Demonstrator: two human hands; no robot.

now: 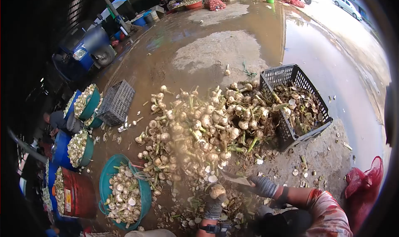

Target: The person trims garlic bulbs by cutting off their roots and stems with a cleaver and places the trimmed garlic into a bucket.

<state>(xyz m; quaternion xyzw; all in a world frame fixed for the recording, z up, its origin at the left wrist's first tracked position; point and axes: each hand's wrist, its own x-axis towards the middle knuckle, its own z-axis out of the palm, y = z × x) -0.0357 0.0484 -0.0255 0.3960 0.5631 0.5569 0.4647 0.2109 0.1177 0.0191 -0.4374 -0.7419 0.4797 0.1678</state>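
Observation:
My left hand [213,208], in a grey glove, is closed around a garlic bulb [217,191] at the bottom middle. To its right my right hand [263,186], also gloved, grips a knife [236,179] whose blade points left, just above the bulb and apart from it. Beyond both hands spreads a large heap of garlic bulbs [203,120] with stalks and roots on them. A teal tub [145,195] of trimmed bulbs stands left of my left hand. Cut stems and peelings litter the ground around my hands.
A black crate [286,133] of trimmings stands at the heap's right edge, a grey crate [116,103] at its left. A red bucket [83,194] and more garlic tubs line the left, where another person [58,120] sits. A red mesh bag [363,187] lies right.

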